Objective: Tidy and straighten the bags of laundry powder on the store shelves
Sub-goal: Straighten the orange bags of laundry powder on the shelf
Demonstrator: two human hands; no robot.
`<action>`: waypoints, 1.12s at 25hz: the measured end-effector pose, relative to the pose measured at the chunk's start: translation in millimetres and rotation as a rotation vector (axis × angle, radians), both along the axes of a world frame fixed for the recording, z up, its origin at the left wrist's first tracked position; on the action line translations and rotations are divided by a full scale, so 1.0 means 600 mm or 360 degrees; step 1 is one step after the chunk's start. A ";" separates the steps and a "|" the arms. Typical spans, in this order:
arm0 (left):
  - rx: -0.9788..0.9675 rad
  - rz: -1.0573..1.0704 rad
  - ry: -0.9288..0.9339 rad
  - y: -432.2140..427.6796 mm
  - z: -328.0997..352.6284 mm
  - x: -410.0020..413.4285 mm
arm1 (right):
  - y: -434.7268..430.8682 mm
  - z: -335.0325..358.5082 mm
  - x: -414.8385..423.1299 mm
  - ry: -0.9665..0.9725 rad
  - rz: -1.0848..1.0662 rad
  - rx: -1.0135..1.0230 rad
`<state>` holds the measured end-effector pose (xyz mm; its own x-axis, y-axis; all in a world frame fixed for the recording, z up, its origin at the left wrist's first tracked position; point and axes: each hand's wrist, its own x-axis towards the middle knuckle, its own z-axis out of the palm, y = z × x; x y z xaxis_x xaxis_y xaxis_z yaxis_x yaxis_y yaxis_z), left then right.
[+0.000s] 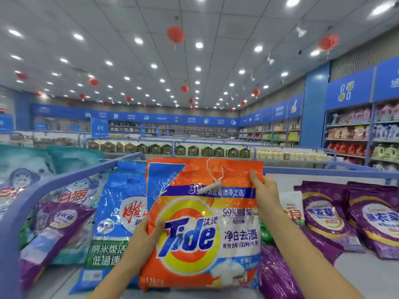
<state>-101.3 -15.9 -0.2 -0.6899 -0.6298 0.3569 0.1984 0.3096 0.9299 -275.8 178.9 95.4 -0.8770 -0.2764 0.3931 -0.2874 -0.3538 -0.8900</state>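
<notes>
The person holds a glossy orange plastic bag of laundry powder (pixel 200 223) upright with its front label towards the camera, in the middle of a low display bin with a blue metal rail (pixel 64 180). It is probably being stood up so it can be squared and set back face-out. The left hand (pixel 144 234) grips the bag's left edge about halfway down, thumb across the front and fingers out of sight behind, which seems to take the weight and steady the slack body. The right hand (pixel 264 190) pinches the top right corner, likely to pull the limp top taut and stop it folding over. A white string tag (pixel 212 180) dangles from the top seam. Just to the left, partly behind the orange bag, leans a blue-and-white plastic detergent bag (pixel 116 216). To the right, shiny purple bags (pixel 323 214) lean in a row on the white shelf floor (pixel 367 275).
</notes>
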 end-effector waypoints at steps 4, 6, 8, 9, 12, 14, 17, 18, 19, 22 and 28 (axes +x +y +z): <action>0.0092 -0.0184 -0.0007 0.003 0.006 0.014 | 0.019 -0.038 0.002 -0.0119 0.0061 0.0078; 0.0043 -0.0213 0.0087 0.007 0.020 0.011 | 0.024 -0.037 0.005 -0.0073 0.0053 0.0148; 0.0024 -0.0076 0.0228 0.007 0.040 -0.001 | 0.025 -0.033 0.009 -0.0050 0.0042 0.0191; 0.0003 0.0037 0.0270 0.006 0.051 -0.007 | 0.027 -0.031 0.009 -0.0036 0.0033 0.0194; 0.0036 0.0255 0.0361 0.009 0.069 -0.023 | 0.040 -0.031 0.007 0.0016 -0.0002 0.0243; 0.0130 0.0241 0.0377 0.017 0.079 -0.028 | 0.045 -0.033 0.005 0.0023 0.0005 0.0222; 0.0268 0.0130 0.0324 0.016 0.077 -0.027 | 0.050 -0.043 -0.001 -0.0024 0.0072 0.0192; 0.0336 0.0055 0.0309 0.013 0.074 -0.024 | 0.057 -0.048 -0.006 -0.0035 0.0157 0.0190; 0.0409 -0.0021 0.0291 0.005 0.068 -0.019 | 0.068 -0.058 -0.015 -0.0009 0.0268 0.0213; 0.0414 -0.0181 0.0139 -0.007 0.046 0.005 | 0.103 -0.104 -0.034 0.0032 0.0623 0.0518; -0.0127 -0.0191 -0.0438 0.028 -0.006 0.058 | 0.110 -0.176 0.000 -0.0124 0.0786 0.0982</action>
<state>-66.7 1.1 -4.0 -0.8352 -0.5156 0.1915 -0.0179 0.3735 0.9275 -275.5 245.1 -10.1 -0.6147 -0.7886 -0.0152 -0.1548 0.1395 -0.9781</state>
